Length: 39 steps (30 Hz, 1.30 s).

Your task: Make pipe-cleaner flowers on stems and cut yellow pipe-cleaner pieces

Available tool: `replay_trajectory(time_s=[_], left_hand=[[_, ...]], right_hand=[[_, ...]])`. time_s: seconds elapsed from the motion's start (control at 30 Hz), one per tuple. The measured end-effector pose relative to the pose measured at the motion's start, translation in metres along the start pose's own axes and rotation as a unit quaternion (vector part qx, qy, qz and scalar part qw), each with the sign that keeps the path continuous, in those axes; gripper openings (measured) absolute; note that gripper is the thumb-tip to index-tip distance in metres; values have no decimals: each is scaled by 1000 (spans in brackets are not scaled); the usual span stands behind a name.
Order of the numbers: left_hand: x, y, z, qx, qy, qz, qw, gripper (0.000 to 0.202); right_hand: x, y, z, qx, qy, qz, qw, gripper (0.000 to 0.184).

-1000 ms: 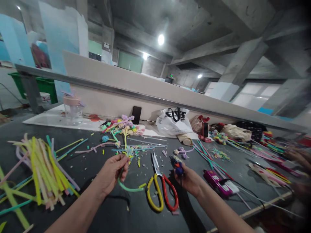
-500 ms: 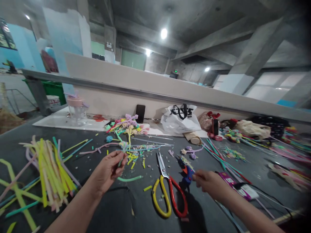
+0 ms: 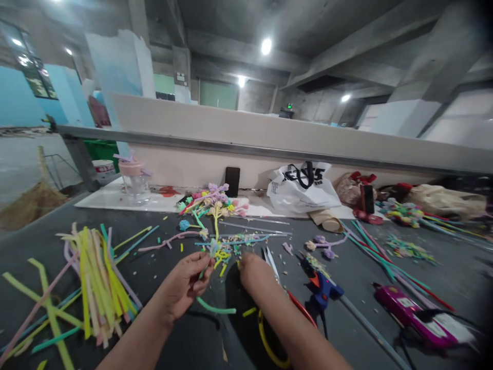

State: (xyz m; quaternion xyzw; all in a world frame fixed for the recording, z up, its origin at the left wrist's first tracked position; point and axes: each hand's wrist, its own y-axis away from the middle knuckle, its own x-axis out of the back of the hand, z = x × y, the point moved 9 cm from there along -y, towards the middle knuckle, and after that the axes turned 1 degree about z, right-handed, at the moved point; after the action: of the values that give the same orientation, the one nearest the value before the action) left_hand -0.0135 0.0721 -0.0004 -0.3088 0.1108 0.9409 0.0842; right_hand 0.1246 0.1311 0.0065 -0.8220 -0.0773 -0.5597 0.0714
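My left hand (image 3: 187,285) pinches a small pale-blue fuzzy flower (image 3: 214,247) by its green stem, above the dark tabletop. To its right, my right hand (image 3: 256,275) reaches down to the scattered clippings with fingers curled together. Its fingertips are mostly hidden, and whatever they hold cannot be made out. Under my right forearm lie scissors (image 3: 271,263) with one yellow and one red handle, partly covered. Further right a blue glue gun (image 3: 326,294) rests on the table, a clear glue stick (image 3: 372,329) extending from its back. A green chenille stem piece (image 3: 216,307) lies below my left hand.
A bundle of yellow and pink chenille stems (image 3: 94,282) lies at left. Behind my hands is a pile of fuzzy flowers (image 3: 217,195). A lidded cup (image 3: 134,182), a phone (image 3: 232,181) and a white bag (image 3: 302,190) stand at the back. A magenta device (image 3: 419,316) lies at right.
My right hand has left the glue gun and moved left to the clippings near my left hand. The left hand still holds the flower. The view has shifted somewhat.
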Motion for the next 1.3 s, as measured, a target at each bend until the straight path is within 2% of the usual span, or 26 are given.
replay_trajectory(time_s=[0.17, 0.3, 0.43, 0.5, 0.57, 0.67, 0.93, 1.13, 1.3], left_hand=[[-3, -3, -8, 13, 34, -8, 999, 14], [-3, -6, -16, 27, 53, -1, 998, 14], [-1, -8, -23, 36, 38, 17, 998, 15], [0, -9, -23, 28, 28, 28, 999, 15], [1, -8, -23, 23, 22, 36, 999, 15], [2, -7, -25, 29, 21, 48, 998, 14], [1, -7, -33, 63, 35, 41, 997, 12], [1, -6, -38, 88, 47, 42, 994, 14], [-1, -6, -36, 79, 49, 33, 995, 14]], right_hand=[[-5, 1, 0, 27, -77, 0, 997, 12], [-13, -2, -5, 24, -176, -44, 983, 12], [-17, 0, -8, 10, -324, -79, 943, 35], [-16, 1, -8, 22, -383, -89, 919, 32], [-11, 2, -9, 51, -391, -78, 916, 22], [-2, 3, -10, 80, -390, -54, 916, 20], [-2, 5, -18, 69, -419, -78, 902, 25], [4, 6, -17, 85, -446, -67, 888, 5], [20, 10, -25, 117, -463, -51, 877, 19]])
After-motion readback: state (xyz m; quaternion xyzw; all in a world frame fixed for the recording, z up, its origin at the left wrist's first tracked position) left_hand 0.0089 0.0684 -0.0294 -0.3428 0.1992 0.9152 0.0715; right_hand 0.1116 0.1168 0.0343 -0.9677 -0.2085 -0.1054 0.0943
